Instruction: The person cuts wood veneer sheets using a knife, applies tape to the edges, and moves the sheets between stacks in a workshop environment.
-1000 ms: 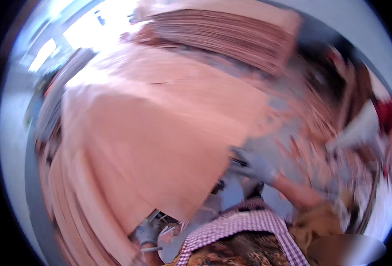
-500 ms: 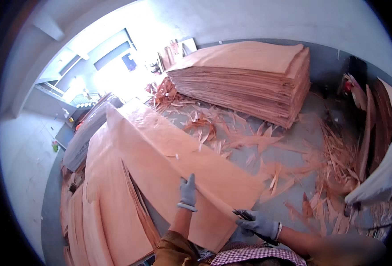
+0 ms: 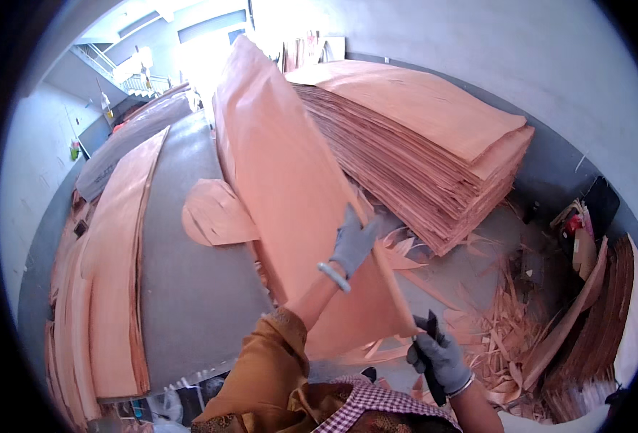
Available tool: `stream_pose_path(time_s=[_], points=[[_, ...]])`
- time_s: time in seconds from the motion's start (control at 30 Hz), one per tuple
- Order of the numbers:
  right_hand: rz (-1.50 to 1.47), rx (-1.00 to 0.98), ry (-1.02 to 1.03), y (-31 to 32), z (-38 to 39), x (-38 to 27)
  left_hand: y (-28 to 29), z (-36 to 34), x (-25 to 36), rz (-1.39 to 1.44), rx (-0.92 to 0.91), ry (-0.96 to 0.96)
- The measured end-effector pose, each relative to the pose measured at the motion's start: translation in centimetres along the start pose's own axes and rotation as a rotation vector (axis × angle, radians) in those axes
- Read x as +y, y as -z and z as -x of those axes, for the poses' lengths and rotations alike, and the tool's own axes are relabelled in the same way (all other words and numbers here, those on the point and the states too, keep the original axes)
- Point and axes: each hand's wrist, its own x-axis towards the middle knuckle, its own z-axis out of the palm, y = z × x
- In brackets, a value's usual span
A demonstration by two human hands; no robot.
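Note:
A large, thin, orange-tan wood veneer sheet [image 3: 279,173] is lifted at a slant in front of me, its far end raised. My left hand [image 3: 353,249], in a grey glove, grips the sheet's right edge about midway along. Down at the near right corner, my grey-gloved right hand [image 3: 443,359] is closed round a long, dark, knife-like tool [image 3: 427,361], whose ends stick out above and below the fist. That corner touches or nearly touches the right fingers; whether they pinch it cannot be made out.
A grey-topped table [image 3: 189,303] carries a rounded veneer piece [image 3: 214,213] and long veneer sheets [image 3: 113,289] on its left. A tall veneer stack [image 3: 420,159] stands behind at right. Scraps [image 3: 503,346] litter the floor, near upright sheets [image 3: 597,317] at far right.
The veneer sheet has been raised off the table and swung right, baring the grey top. Both hands have moved right, the left one now on the sheet's edge. My view has also shifted.

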Motion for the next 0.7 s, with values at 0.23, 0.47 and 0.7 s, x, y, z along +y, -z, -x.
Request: stream_pose_path(time_s=[0.23,0.47,0.7], points=[[0.063,0.064,-0.025,13.1,-7.8,-10.0,-14.7,-12.8,3.6,0.026,-0.133,-0.016],[0.109,0.054,0.159,31.3,-14.8,-21.0,-34.4,-25.1,10.7,-0.019,-0.142,-0.093],[0.04,0.022,0.17,42.1,-23.8,-31.7,-46.1,-38.4,13.0,-0.342,-0.057,-0.153]])
